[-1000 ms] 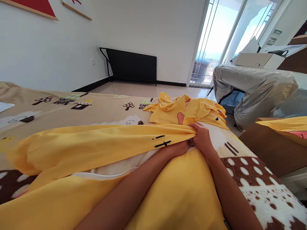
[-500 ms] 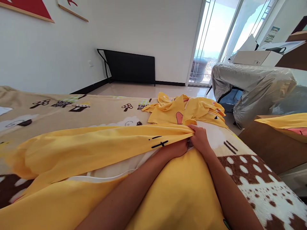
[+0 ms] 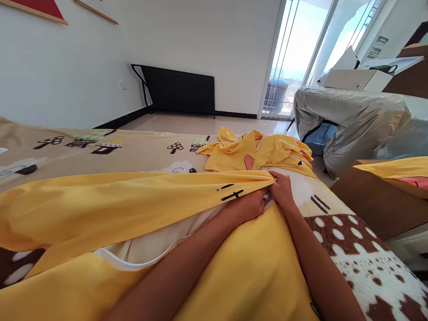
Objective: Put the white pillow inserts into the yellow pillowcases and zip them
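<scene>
A big yellow fabric cover (image 3: 234, 263) with black printed marks lies across the bed in front of me. Its long opening has a white zip edge (image 3: 133, 265), and a cream inner piece (image 3: 147, 247) shows through the gap. My right hand (image 3: 281, 189) is closed on the gathered corner of the cover, at the right end of the opening. Just left of it and touching the same corner, my left hand (image 3: 256, 206) is curled shut on the cover's edge. What its fingertips pinch is partly hidden.
A crumpled yellow printed cloth (image 3: 240, 151) lies beyond the hands on the patterned bed blanket (image 3: 140, 151). At the right stands a brown box (image 3: 377, 200) with yellow cloth on it. Behind are plastic-wrapped furniture (image 3: 354, 107) and a folded black panel (image 3: 177, 89).
Both hands stay at the corner and have shifted slightly right. The upper flap is drawn tauter, and the opening with its zip edge gapes wider at the left.
</scene>
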Demonstrator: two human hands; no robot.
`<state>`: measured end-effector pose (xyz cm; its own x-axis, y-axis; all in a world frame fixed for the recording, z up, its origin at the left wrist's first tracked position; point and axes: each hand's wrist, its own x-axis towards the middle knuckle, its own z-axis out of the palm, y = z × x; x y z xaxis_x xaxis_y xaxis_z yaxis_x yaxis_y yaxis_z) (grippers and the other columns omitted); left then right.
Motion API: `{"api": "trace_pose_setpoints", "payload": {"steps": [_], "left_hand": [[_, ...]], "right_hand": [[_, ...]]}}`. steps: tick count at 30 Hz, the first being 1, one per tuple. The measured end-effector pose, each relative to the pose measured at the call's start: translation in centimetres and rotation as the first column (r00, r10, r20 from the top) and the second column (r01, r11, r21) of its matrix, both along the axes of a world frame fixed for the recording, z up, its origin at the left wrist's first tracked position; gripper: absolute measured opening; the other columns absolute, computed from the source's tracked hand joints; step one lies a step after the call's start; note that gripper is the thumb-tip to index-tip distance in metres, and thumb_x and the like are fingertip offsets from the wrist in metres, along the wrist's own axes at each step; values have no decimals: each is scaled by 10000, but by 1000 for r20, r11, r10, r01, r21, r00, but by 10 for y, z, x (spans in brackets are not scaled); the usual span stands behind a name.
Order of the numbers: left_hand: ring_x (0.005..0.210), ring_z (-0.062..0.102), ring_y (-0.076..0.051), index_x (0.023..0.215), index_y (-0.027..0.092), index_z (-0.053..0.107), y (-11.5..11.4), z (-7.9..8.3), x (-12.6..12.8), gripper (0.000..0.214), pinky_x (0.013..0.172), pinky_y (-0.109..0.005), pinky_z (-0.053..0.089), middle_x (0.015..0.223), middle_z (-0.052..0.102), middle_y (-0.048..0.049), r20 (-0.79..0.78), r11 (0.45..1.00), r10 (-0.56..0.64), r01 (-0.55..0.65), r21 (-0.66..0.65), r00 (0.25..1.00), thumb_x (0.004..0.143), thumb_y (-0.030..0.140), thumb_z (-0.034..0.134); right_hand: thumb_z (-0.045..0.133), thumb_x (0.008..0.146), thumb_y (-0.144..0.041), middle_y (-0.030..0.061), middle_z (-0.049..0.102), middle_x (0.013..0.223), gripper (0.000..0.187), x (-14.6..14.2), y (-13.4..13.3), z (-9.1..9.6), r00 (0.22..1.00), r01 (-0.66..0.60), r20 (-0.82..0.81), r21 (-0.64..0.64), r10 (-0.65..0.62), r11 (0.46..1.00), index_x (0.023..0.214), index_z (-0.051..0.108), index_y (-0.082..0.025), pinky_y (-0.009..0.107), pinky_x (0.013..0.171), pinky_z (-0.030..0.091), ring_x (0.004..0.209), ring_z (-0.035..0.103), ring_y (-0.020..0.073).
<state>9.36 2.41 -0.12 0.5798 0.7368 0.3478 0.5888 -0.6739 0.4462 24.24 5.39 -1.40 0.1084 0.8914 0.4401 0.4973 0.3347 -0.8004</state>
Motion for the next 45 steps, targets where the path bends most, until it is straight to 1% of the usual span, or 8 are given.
{"api": "trace_pose_setpoints", "payload": {"steps": [11,19,24,27,32,35,39,45], "left_hand": [[834,607,-194,880,201,615,-5,-1,-10,183,790,-282,476,889,675,-47,110,997,-75,74,10,991,829,208,439],[900,566,-181,940,212,546,-3,3,-10,287,843,-299,443,955,632,-40,109,997,-62,58,44,992,952,357,298],[1029,573,-166,1063,233,563,7,-5,-4,255,925,-281,433,1091,649,-20,279,1000,-25,24,7,960,943,290,345],[1129,551,-183,1104,243,569,8,-5,0,239,999,-313,404,1194,633,-20,296,997,78,-83,3,952,925,275,413],[1019,605,-225,1078,216,569,4,1,3,211,883,-358,471,1093,671,-56,186,965,261,-257,-47,947,897,296,497],[1032,608,-233,1081,216,591,5,-3,3,257,932,-379,457,1073,683,-56,187,949,314,-306,-71,931,889,371,517],[1207,522,-212,1174,277,598,11,-15,1,373,1090,-372,345,1252,621,-14,304,960,280,-258,-111,911,877,483,505],[1263,481,-185,1234,312,576,19,-22,-1,397,1129,-348,315,1327,573,21,353,977,190,-140,-164,916,876,459,491]], "right_hand": [[444,556,-173,20,700,730,448,0,-4,7,995,-72,-72,52,76,996,881,752,-149,254,647,459,706,602,190],[480,595,-170,28,718,795,400,3,-1,5,987,-113,-103,80,121,990,888,753,-164,267,712,469,753,621,195],[527,655,-221,9,689,722,305,-1,-2,6,970,-160,-178,48,166,986,849,754,-163,250,654,445,696,576,170],[557,665,-259,-8,668,682,263,-5,-4,8,939,-214,-276,-9,204,977,811,753,-163,237,614,423,659,552,153],[562,644,-219,-17,663,687,237,-6,-3,6,885,-294,-389,-44,255,955,778,752,-171,226,612,413,653,545,136],[576,637,-216,-14,678,709,241,-5,-3,6,866,-317,-426,-61,263,946,793,756,-182,231,624,424,659,560,139],[627,620,-249,-7,693,719,232,-4,-4,7,851,-325,-461,-91,249,941,800,761,-189,245,649,447,689,589,155],[650,608,-278,-5,692,711,229,-6,-7,11,851,-329,-460,-89,254,940,788,761,-190,250,668,460,675,581,145]]}}
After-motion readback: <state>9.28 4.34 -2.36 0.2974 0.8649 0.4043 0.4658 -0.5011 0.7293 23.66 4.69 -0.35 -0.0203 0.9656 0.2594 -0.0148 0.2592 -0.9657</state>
